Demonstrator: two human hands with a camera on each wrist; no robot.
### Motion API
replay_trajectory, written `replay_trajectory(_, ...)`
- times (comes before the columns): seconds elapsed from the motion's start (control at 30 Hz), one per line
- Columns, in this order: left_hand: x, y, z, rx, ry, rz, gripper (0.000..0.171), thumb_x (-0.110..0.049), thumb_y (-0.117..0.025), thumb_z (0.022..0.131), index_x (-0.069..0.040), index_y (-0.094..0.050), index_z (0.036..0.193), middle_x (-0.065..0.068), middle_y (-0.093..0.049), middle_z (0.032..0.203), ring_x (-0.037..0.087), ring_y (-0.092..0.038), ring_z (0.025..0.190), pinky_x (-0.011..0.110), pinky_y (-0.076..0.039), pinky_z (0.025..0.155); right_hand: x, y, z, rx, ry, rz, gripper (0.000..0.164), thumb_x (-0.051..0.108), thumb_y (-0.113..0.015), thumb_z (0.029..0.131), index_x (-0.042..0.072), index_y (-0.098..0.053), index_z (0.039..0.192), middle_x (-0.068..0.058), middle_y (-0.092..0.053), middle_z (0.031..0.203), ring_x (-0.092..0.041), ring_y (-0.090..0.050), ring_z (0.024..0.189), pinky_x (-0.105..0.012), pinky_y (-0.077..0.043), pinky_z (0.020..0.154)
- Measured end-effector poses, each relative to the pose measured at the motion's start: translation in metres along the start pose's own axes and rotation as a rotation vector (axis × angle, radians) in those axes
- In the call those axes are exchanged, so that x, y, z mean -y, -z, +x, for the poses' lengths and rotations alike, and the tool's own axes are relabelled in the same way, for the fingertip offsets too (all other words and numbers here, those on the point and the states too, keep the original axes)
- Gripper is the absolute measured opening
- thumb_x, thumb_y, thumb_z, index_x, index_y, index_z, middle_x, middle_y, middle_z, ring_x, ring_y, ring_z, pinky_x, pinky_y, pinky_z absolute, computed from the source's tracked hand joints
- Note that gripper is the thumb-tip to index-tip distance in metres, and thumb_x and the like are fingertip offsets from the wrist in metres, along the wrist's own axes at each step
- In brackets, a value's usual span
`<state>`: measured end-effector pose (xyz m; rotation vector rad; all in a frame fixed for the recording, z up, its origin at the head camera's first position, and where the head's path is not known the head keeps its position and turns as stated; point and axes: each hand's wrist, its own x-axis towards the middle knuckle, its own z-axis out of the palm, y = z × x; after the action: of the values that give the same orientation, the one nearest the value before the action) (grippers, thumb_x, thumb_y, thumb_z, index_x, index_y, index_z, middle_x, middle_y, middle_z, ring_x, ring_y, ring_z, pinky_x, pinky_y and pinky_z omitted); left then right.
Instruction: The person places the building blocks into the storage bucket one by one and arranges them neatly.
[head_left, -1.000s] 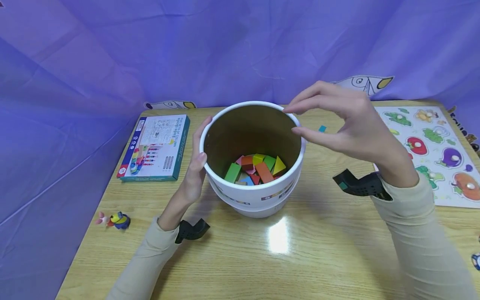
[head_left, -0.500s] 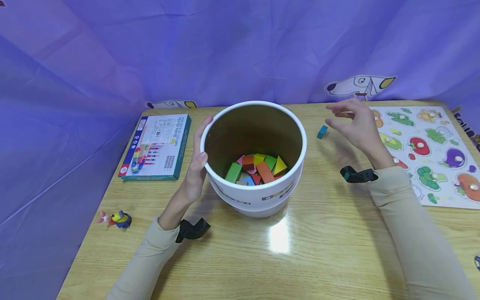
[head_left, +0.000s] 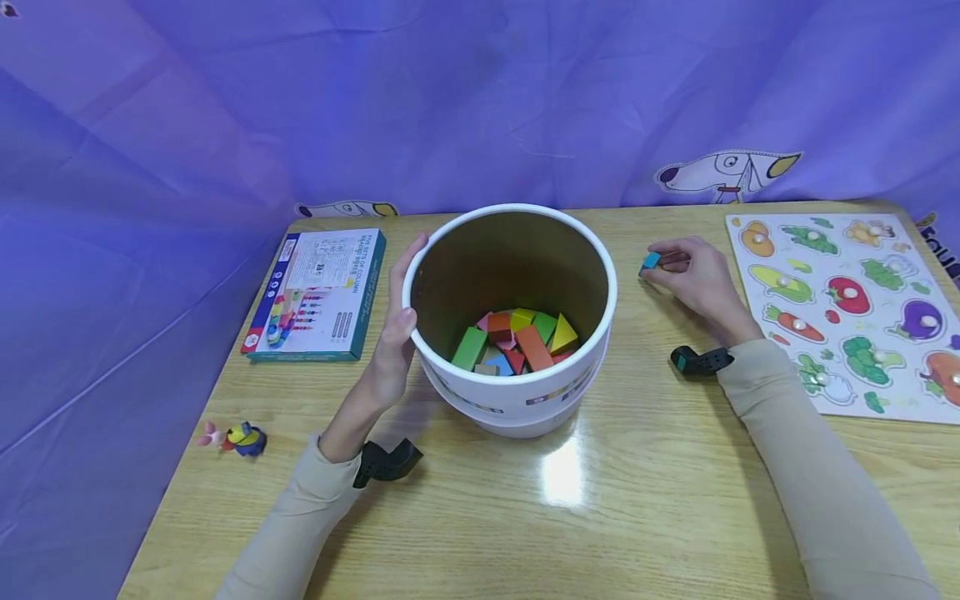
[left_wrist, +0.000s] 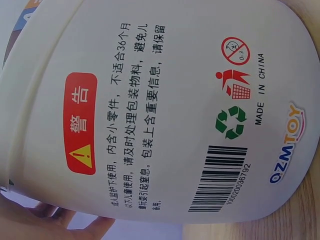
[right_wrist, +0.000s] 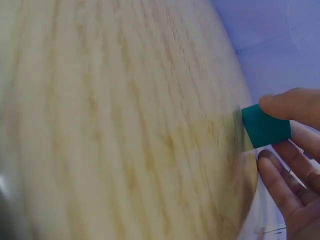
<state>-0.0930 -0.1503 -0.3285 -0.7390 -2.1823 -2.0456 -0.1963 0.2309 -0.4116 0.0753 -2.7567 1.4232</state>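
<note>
A white round bucket stands upright mid-table, its mouth facing me. Several coloured toy blocks lie at its bottom. My left hand holds the bucket's left side, thumb at the rim and fingers along the outer wall. In the left wrist view, the bucket's printed wall fills most of the picture, with fingers at the lower left. Right of the bucket, my right hand pinches a small teal block between thumb and fingers. The right wrist view shows the teal block under the thumb, close over the table.
A flat boxed toy set lies at the back left. Two small figurines are near the left edge. On the right is a vegetable knob puzzle board. A purple curtain hangs behind the wooden table.
My right hand has moved from the bucket's right rim out to the right and down, and now pinches the teal block that lay on the table. The left hand stays on the bucket.
</note>
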Motion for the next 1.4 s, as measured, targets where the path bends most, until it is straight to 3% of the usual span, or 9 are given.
replay_trajectory(0.17, -0.001, -0.001, 0.0, 0.006, 0.003, -0.006, 0.09, -0.071, -0.039, 0.087, -0.021, -0.01, 0.155, 0.0, -0.02, 0.157, 0.024, -0.025, 0.141, 0.062, -0.025, 0.112, -0.002, 0.001, -0.002, -0.013, -0.033, 0.018, 0.044, 0.015, -0.073, 0.086, 0.001, -0.062, 0.125, -0.015, -0.056, 0.121, 0.014, -0.053, 0.08, -0.003, -0.045, 0.071)
replay_trajectory(0.4, -0.001, 0.0, 0.002, 0.002, -0.01, -0.006, 0.088, -0.07, -0.038, 0.087, -0.021, -0.01, 0.155, 0.0, -0.021, 0.156, 0.024, -0.025, 0.141, 0.062, -0.024, 0.112, 0.019, 0.011, -0.008, -0.05, 0.02, 0.037, 0.044, 0.018, -0.073, 0.087, 0.003, -0.062, 0.127, -0.009, -0.062, 0.114, 0.013, -0.057, 0.081, -0.007, -0.047, 0.075)
replay_trajectory(0.57, 0.002, 0.002, 0.004, 0.007, -0.013, -0.007, 0.087, -0.07, -0.038, 0.088, -0.022, -0.01, 0.155, 0.0, -0.021, 0.156, 0.024, -0.026, 0.141, 0.062, -0.024, 0.111, 0.06, 0.022, -0.014, -0.147, 0.224, 0.17, 0.04, 0.002, -0.073, 0.082, -0.003, -0.065, 0.121, 0.005, -0.058, 0.105, 0.004, -0.063, 0.087, -0.009, -0.05, 0.083)
replay_trajectory(0.77, 0.005, 0.005, 0.006, 0.005, -0.01, -0.008, 0.086, -0.07, -0.037, 0.088, -0.023, -0.011, 0.155, -0.001, -0.021, 0.156, 0.025, -0.026, 0.141, 0.063, -0.023, 0.111, 0.134, 0.034, -0.035, -0.218, 0.509, 0.268, 0.037, -0.015, -0.072, 0.075, -0.009, -0.068, 0.111, 0.003, -0.062, 0.102, -0.01, -0.064, 0.092, -0.017, -0.052, 0.087)
replay_trajectory(0.9, 0.008, 0.005, 0.006, 0.0, -0.011, -0.011, 0.086, -0.069, -0.037, 0.088, -0.024, -0.011, 0.155, -0.001, -0.022, 0.156, 0.025, -0.026, 0.14, 0.064, -0.023, 0.111, 0.172, 0.035, -0.052, -0.171, 0.646, 0.349, 0.039, -0.02, -0.072, 0.071, -0.011, -0.068, 0.109, -0.003, -0.064, 0.103, -0.017, -0.061, 0.094, -0.021, -0.053, 0.087)
replay_trajectory(1.03, 0.009, 0.004, 0.006, 0.005, -0.007, -0.017, 0.086, -0.069, -0.038, 0.088, -0.024, -0.011, 0.155, -0.001, -0.022, 0.156, 0.024, -0.026, 0.14, 0.064, -0.024, 0.111, 0.192, 0.029, -0.065, -0.098, 0.731, 0.39, 0.042, -0.022, -0.073, 0.068, -0.011, -0.068, 0.108, -0.006, -0.065, 0.103, -0.018, -0.064, 0.094, -0.023, -0.053, 0.089)
replay_trajectory(1.4, 0.007, 0.004, 0.006, 0.008, -0.012, 0.011, 0.085, -0.07, -0.035, 0.088, -0.023, -0.01, 0.155, -0.001, -0.021, 0.157, 0.025, -0.026, 0.14, 0.064, -0.025, 0.11, 0.209, 0.01, -0.076, 0.036, 0.806, 0.343, 0.044, -0.019, -0.077, 0.067, -0.008, -0.068, 0.109, -0.008, -0.064, 0.103, -0.018, -0.065, 0.096, -0.03, -0.055, 0.089)
